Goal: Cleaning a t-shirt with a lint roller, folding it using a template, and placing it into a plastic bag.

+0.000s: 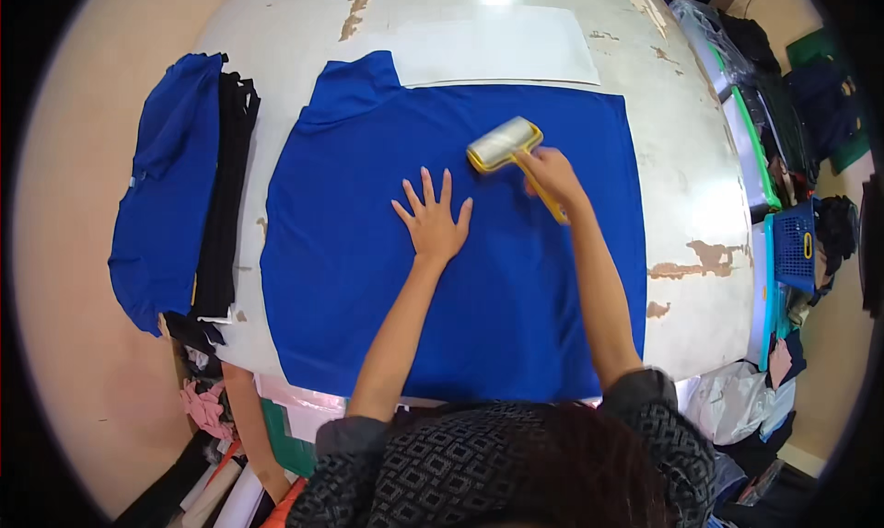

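Observation:
A blue garment (331,252) with a sleeve at its upper left lies spread before me on the white table. My left hand (436,225) rests on its middle, palm down with the fingers apart. In my right hand (551,176) is the yellow handle of a lint roller (506,141). Its pale cylinder is over the upper right part of the garment; whether it touches the cloth I cannot tell.
A white sheet (497,48) lies beyond the garment. Folded blue clothing (176,176) and black clothing (228,203) sit at the left. The tabletop (690,203) has worn patches. Plastic bins (753,155) and a blue basket (794,245) stand along the right.

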Motion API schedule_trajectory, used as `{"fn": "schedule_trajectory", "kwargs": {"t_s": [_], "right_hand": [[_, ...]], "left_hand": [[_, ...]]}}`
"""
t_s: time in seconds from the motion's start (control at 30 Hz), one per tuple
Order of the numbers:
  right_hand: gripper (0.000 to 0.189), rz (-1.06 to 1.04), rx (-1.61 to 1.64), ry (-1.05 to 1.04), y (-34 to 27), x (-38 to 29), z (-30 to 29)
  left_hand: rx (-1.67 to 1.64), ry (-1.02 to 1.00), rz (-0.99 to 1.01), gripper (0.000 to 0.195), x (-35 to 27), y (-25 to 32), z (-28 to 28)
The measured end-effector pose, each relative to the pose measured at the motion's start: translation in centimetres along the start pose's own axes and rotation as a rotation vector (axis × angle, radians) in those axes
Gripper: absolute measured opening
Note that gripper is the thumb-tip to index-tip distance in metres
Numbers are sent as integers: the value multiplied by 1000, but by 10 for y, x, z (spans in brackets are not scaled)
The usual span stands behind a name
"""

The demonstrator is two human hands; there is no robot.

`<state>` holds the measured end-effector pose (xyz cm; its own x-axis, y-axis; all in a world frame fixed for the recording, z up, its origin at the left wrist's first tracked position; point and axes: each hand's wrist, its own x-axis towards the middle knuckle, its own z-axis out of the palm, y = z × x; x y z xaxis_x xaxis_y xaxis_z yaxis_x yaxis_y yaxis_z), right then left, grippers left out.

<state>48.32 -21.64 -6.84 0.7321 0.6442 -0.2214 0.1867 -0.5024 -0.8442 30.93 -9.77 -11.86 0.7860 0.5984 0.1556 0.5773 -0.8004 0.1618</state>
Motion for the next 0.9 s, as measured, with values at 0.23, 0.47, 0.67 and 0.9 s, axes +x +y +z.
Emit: {"fn": "schedule_trajectory", "kwargs": {"t_s": [0.23,0.47,0.67,0.9], "right_hand": [[49,161,91,18,-53,129,46],[43,121,146,36,17,-40,-13],[35,621,426,163,61,-257,-75],[36,548,348,321,61,-249,-61]], "left_hand": [[32,-17,1,59,2,-2,1],[-23,-25,10,60,1,-2,1],[-47,-96,9,61,3,-1,3],[15,-139,-21,60,5,3,0]]}}
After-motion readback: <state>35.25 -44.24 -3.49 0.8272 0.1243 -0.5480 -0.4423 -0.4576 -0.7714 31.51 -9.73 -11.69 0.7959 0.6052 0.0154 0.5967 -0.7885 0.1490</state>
